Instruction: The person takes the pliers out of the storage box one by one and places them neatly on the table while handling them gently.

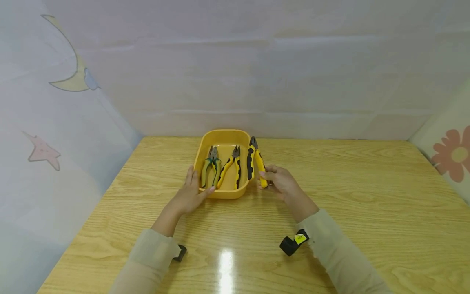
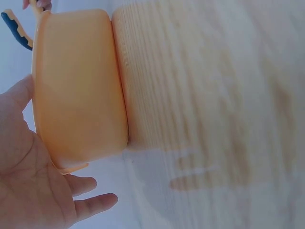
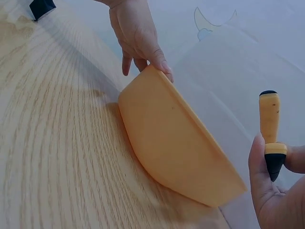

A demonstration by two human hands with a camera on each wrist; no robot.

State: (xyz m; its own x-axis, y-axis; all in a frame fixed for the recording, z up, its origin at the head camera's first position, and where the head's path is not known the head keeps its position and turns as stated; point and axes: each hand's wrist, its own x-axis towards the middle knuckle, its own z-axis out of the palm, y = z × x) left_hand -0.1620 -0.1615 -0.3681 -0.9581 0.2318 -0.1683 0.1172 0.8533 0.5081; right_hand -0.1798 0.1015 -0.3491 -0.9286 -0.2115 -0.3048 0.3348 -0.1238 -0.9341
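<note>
A yellow plastic bin [image 1: 225, 194] stands on the table near its far edge. At its near left corner my left hand [image 1: 189, 197] touches it, thumb on the front rim and the other fingers stretched along the side. My right hand [image 1: 282, 183] pinches one handle of yellow-and-black pliers [image 1: 251, 163], spread apart at the bin's right rim. Inside lie green-handled pliers [image 1: 213, 154] on the left and another yellow-and-black pair [image 1: 236, 153] on the right. In the right wrist view the held pliers [image 3: 270, 117] appear handle-end up, beside the bin's outer wall [image 3: 176, 133].
The wood-grain table [image 1: 367, 196] extends to both sides of the bin. A pale backdrop [image 1: 257, 81] rises behind the table, with a printed moon [image 1: 75, 79] at left and a flower [image 1: 457, 154] at right. Black straps with mounts [image 1: 290, 245] are on the wrists.
</note>
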